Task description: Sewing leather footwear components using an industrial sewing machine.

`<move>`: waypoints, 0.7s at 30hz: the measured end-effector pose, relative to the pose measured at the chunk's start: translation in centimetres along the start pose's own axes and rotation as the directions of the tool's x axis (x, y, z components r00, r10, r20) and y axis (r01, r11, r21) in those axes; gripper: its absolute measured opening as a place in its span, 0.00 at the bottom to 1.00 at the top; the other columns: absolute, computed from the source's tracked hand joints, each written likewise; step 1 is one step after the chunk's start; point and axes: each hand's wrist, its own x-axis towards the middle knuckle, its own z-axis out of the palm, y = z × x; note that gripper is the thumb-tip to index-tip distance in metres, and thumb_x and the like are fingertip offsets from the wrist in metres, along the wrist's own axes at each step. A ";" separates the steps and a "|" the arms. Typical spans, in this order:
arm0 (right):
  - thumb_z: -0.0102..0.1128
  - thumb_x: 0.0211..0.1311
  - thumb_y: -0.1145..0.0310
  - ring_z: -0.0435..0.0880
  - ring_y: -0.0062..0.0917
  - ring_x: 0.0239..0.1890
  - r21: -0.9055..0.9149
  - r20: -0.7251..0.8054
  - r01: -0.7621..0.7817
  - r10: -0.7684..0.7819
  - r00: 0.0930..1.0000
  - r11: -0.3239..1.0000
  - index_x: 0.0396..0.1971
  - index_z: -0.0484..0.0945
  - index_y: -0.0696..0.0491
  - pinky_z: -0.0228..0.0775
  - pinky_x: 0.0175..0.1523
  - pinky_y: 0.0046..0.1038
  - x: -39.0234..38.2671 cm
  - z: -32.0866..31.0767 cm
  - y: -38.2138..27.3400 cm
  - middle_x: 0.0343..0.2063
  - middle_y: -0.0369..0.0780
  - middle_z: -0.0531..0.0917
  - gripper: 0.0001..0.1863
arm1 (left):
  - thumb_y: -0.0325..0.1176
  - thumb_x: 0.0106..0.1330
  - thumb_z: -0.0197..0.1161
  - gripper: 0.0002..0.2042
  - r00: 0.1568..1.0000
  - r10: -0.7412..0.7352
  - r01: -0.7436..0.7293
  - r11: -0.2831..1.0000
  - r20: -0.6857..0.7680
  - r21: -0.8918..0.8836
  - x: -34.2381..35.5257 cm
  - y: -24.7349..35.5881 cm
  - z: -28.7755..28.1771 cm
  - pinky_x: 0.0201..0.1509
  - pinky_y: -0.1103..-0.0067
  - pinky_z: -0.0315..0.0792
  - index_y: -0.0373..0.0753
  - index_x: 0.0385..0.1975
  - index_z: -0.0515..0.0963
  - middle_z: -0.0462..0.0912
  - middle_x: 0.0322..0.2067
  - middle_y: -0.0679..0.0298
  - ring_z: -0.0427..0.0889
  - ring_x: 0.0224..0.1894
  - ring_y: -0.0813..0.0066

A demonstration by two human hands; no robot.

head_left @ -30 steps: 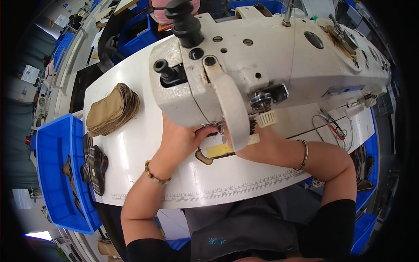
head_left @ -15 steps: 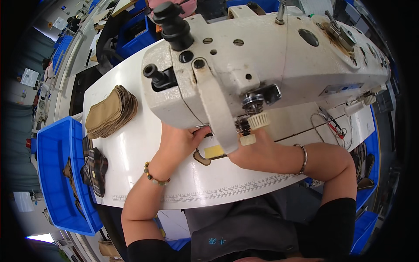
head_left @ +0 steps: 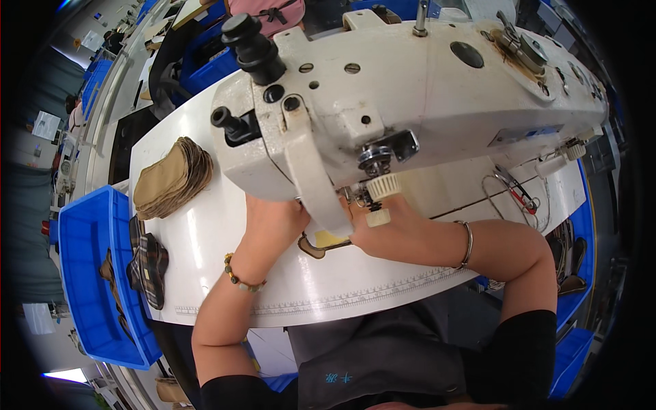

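Observation:
A white sewing machine (head_left: pixel 437 89) spans the view in front of me, its head above both my hands. My left hand (head_left: pixel 275 220) is left of the needle area, thumb and fingers drawn together, their tips behind the machine's pale lever (head_left: pixel 316 178). From the right, my right hand (head_left: pixel 388 234) reaches under the tension knobs (head_left: pixel 381 186), which hide its fingers. Between the hands, a dark fabric piece with a tan, rounded end (head_left: pixel 312 247) lies on the white table (head_left: pixel 225 287). A yellow patch (head_left: pixel 331 238) shows beside it. What the fingertips grip is hidden.
Tan fabric pieces (head_left: pixel 172 179) are stacked at the left. Plaid slipper-like pieces (head_left: pixel 152 270) hang by a blue bin (head_left: pixel 85 273). Red-handled snips (head_left: pixel 521 195) lie right. A printed ruler (head_left: pixel 342 301) follows the table's front edge. Another blue bin (head_left: pixel 579 287) stands right.
The machine appears slightly further left as the view shifts. My left thumb, seen before at the needle area, is now behind the lever. The tan-ended piece sits slightly further left in view.

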 end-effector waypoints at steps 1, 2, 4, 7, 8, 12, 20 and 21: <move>0.62 0.39 0.73 0.77 0.29 0.16 0.000 -0.001 -0.001 0.001 1.000 1.000 0.37 0.81 0.64 0.67 0.18 0.31 0.2 -0.7 0.0 0.11 0.38 0.73 0.19 | 0.29 0.51 0.72 0.09 1.000 0.001 -0.001 1.000 0.001 0.000 -0.1 -0.1 0.1 0.32 0.72 0.77 0.38 0.33 0.83 0.85 0.27 0.58 0.84 0.28 0.62; 0.62 0.40 0.73 0.77 0.31 0.17 0.014 0.052 -0.009 0.008 0.999 1.000 0.32 0.80 0.61 0.68 0.20 0.33 0.2 -1.9 0.0 0.13 0.39 0.73 0.14 | 0.28 0.51 0.72 0.09 1.000 -0.028 0.028 1.000 0.009 0.006 -0.1 -0.2 0.2 0.31 0.73 0.76 0.38 0.32 0.83 0.85 0.27 0.59 0.84 0.28 0.62; 0.62 0.40 0.73 0.77 0.34 0.17 0.024 0.101 -0.021 0.019 0.995 0.999 0.27 0.80 0.58 0.69 0.21 0.34 0.2 -2.7 0.2 0.14 0.40 0.74 0.09 | 0.28 0.50 0.71 0.09 0.999 -0.051 0.051 0.999 0.018 0.013 -0.1 -0.1 0.2 0.30 0.73 0.76 0.38 0.32 0.83 0.85 0.27 0.59 0.84 0.27 0.62; 0.54 0.54 0.86 0.81 0.27 0.43 -0.140 0.527 0.228 -0.122 0.841 0.964 0.49 0.76 0.65 0.75 0.42 0.20 -1.1 -1.0 0.7 0.42 0.41 0.80 0.20 | 0.27 0.49 0.70 0.10 0.999 0.032 -0.031 0.992 -0.012 0.119 -0.1 -0.3 0.5 0.29 0.74 0.75 0.39 0.33 0.84 0.85 0.26 0.61 0.83 0.27 0.63; 0.54 0.55 0.85 0.81 0.25 0.42 -0.040 0.489 0.082 -0.052 0.871 0.996 0.48 0.76 0.64 0.75 0.41 0.20 -1.4 -0.9 0.6 0.41 0.39 0.80 0.18 | 0.27 0.50 0.69 0.11 0.999 0.026 -0.024 0.992 -0.018 0.120 -0.3 -0.6 0.9 0.30 0.74 0.76 0.39 0.35 0.84 0.85 0.27 0.62 0.83 0.27 0.63; 0.53 0.61 0.79 0.82 0.18 0.42 0.401 0.401 -0.422 0.259 0.879 0.813 0.42 0.76 0.62 0.74 0.36 0.19 -1.1 -0.8 -0.2 0.40 0.35 0.81 0.10 | 0.28 0.50 0.70 0.14 0.995 -0.100 0.100 0.993 0.004 0.057 -1.4 -2.0 2.3 0.33 0.75 0.77 0.41 0.39 0.85 0.86 0.28 0.64 0.84 0.28 0.65; 0.55 0.50 0.82 0.83 0.20 0.33 0.035 0.351 -0.108 0.089 0.932 0.994 0.40 0.77 0.60 0.74 0.35 0.21 0.0 -2.9 0.1 0.29 0.33 0.81 0.15 | 0.33 0.49 0.75 0.14 0.997 -0.058 0.065 0.989 -0.056 0.130 -0.7 -1.1 1.6 0.32 0.76 0.77 0.39 0.36 0.85 0.87 0.28 0.64 0.84 0.26 0.65; 0.54 0.45 0.86 0.83 0.22 0.32 -0.122 0.520 0.114 -0.034 0.854 0.986 0.41 0.77 0.60 0.74 0.36 0.22 0.4 -3.4 0.3 0.29 0.32 0.81 0.18 | 0.34 0.48 0.76 0.14 0.995 0.025 -0.008 0.984 -0.094 0.180 -0.4 -0.8 1.4 0.32 0.76 0.76 0.39 0.35 0.85 0.87 0.28 0.63 0.84 0.25 0.65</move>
